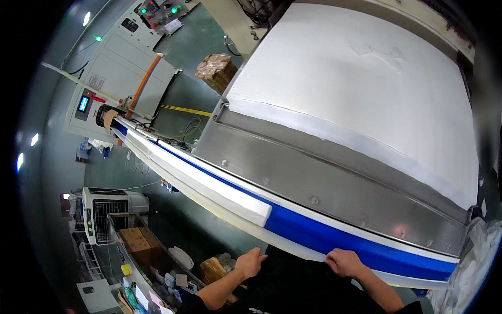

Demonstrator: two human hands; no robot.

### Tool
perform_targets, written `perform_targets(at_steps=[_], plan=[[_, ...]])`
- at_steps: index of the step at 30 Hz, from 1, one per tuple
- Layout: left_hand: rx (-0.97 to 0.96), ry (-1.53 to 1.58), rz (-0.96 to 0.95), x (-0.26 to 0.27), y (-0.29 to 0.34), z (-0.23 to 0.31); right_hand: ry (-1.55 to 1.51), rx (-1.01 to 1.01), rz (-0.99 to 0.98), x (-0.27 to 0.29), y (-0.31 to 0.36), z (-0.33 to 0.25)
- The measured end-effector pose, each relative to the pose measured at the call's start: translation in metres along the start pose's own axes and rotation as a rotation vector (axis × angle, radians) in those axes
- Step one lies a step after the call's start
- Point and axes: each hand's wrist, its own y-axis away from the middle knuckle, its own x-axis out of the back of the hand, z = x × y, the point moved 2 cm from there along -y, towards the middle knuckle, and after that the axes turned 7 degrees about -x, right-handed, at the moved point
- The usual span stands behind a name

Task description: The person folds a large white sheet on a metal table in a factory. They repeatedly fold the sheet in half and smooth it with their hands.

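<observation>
My left hand (251, 263) is closed, fingers pressed together, at the left side of the black cloth (298, 280) in front of my body. My right hand (343, 262) is also closed, at the cloth's right side and close to the pale near edge of a long conveyor. What either hand holds, if anything, is hidden. Beyond them runs the conveyor's blue belt (355, 251). A long white strip of material (209, 191) lies along its left part and ends ahead of my left hand.
Behind the belt is a grey metal plate (314, 178) with a wide white sheet (350, 89) over its far side. Leftward stand a white machine cabinet (120, 78), a wrapped box (216, 72) and an air cooler (112, 212). Clear plastic film (478, 261) bunches at the right end.
</observation>
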Motion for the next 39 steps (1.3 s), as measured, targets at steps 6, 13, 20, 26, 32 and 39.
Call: perform_targets(at_steps=[6,13,20,26,32,39], plan=[[-0.066,-0.22,-0.396,0.138,-0.049,0.102,0.051,-0.126,0.057,0.026,-0.039,-0.013],[-0.022,0.034,-0.752,0.216,-0.119,0.117,-0.002,-0.108,0.308,0.087,-0.129,-0.045],[-0.389,-0.228,0.33,0.243,-0.26,0.061,0.083,-0.009,0.415,0.188,-0.262,-0.113],[-0.45,-0.376,0.685,0.266,-0.339,0.048,0.097,0.152,0.598,0.258,-0.4,-0.173],[-0.42,-0.328,0.616,0.258,-0.35,0.042,-0.002,0.275,0.584,0.292,-0.48,-0.208],[-0.398,-0.3,0.614,0.261,-0.348,0.042,0.109,0.217,0.584,0.294,-0.498,-0.214]])
